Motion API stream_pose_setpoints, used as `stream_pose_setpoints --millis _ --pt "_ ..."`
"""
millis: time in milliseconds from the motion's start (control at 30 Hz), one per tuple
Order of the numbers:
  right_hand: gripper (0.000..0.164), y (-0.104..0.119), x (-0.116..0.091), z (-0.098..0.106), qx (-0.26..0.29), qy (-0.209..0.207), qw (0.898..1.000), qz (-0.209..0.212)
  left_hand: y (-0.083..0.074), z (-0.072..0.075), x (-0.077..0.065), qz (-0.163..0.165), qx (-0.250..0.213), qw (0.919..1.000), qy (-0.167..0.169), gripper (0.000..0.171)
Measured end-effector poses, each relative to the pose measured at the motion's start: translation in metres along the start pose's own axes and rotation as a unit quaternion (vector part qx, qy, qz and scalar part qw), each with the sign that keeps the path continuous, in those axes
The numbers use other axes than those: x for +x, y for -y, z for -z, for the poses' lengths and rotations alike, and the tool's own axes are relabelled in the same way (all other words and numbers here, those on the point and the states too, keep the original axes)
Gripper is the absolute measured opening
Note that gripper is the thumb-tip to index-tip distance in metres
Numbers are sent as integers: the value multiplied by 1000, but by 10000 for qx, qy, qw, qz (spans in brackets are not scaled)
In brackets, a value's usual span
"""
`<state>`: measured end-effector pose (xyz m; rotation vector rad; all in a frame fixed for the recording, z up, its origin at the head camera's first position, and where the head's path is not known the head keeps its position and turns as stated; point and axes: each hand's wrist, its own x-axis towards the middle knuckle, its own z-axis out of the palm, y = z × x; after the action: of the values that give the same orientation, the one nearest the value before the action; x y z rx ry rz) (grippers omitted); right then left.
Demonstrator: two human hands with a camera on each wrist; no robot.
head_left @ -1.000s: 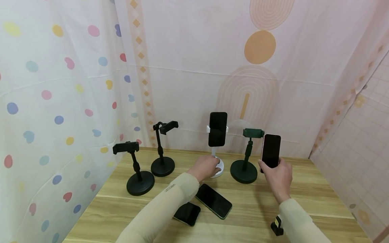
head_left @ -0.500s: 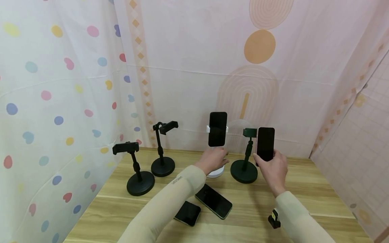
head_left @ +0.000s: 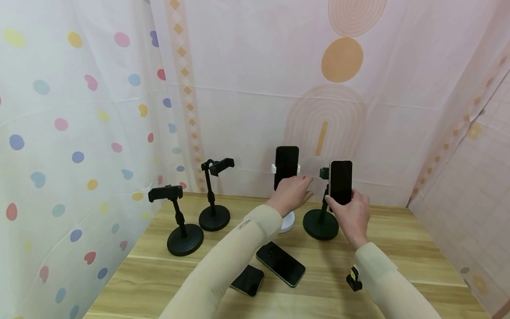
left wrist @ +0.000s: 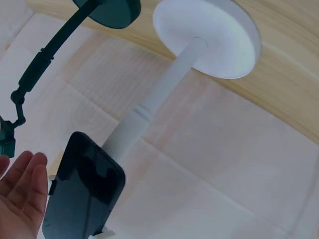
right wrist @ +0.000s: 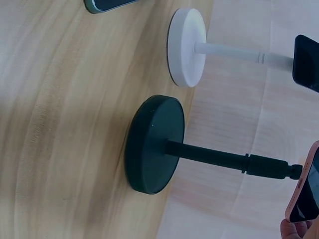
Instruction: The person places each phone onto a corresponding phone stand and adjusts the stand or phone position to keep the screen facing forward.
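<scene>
Where the right hand [head_left: 352,215] is working: it is grasping the pink phone [head_left: 341,181] by its lower part, the thumb lying along one side.
Pink phone: it is standing upright in that grip, above the table [head_left: 314,301], partly hiding the clamp [head_left: 324,173] of the green stand [head_left: 320,225]; whether the two are touching, I cannot tell.
Left hand [head_left: 291,194]: its grip is hanging released, the fingers loosely extended near the clamp, in front of the white stand [head_left: 287,221].
White stand: it is holding a black phone [head_left: 286,161] upright, its lower part hiding behind the left hand.
Table: a large phone [head_left: 280,264] is lying before the white stand, and a small phone [head_left: 250,281] is lying beside it, partly disappearing behind the left sleeve [head_left: 227,261].
Black stands: a low stand [head_left: 185,240] and a tall stand [head_left: 214,218] are standing on the person's left.
Curtain [head_left: 239,124]: it is hanging behind everything.
</scene>
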<state>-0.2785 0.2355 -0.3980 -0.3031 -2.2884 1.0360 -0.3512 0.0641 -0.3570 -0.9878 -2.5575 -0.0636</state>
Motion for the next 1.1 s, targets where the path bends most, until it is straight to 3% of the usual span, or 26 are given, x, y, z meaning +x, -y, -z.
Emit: stream_pose_setpoints --millis 300,567,833,1100 --pt "65 6 9 -8 45 174 9998 116 -5 -2 17 94 -308 9976 -617 30" --pt "67 11 18 -7 123 172 9997 77 -14 -1 30 32 -387 9973 -616 36" --pt "67 16 20 -12 284 289 9991 -150 -7 -8 38 97 -507 9978 -420 46" --pt "68 14 19 -18 352 340 9987 -161 -2 -13 40 -6 -553 9967 -593 37"
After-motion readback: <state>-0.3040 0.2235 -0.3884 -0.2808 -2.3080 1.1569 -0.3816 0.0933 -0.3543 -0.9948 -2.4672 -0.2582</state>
